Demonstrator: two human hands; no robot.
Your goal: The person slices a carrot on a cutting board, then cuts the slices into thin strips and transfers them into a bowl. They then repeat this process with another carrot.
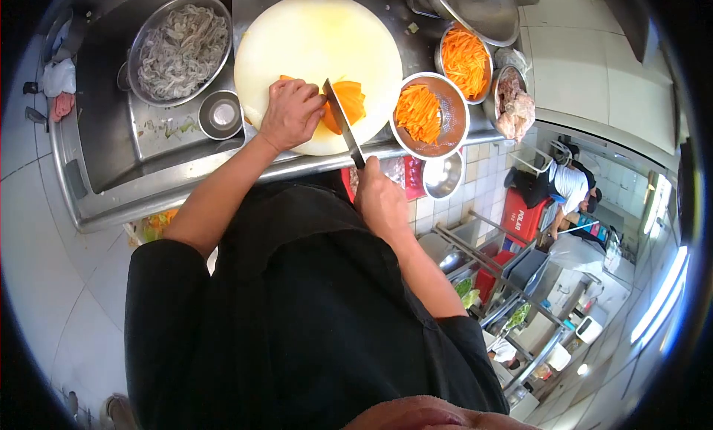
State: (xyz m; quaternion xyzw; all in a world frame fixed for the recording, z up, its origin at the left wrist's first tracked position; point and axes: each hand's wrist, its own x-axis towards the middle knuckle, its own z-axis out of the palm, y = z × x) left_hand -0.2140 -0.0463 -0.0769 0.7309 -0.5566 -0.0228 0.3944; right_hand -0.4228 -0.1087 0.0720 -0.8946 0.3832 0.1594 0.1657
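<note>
A round, pale cutting board (312, 36) lies on the metal counter. On its front part, orange carrot slices (347, 103) are spread beneath and beside a knife (342, 122). My right hand (381, 196) is wrapped round the knife's handle at the board's front edge, with the blade pointing away. My left hand (294, 113) presses on the carrot just left of the blade, fingers bent and together. To the right of the board, a colander (458, 142) holds orange shreds (418, 114).
Left, a bowl of greyish strips (182, 47) and a small metal bowl (220, 114) stand by the sink. Right are a bowl of carrot shreds (464, 62) and raw meat (515, 111). Another person (570, 185) is beyond, near a red cooler (523, 216) and metal racks.
</note>
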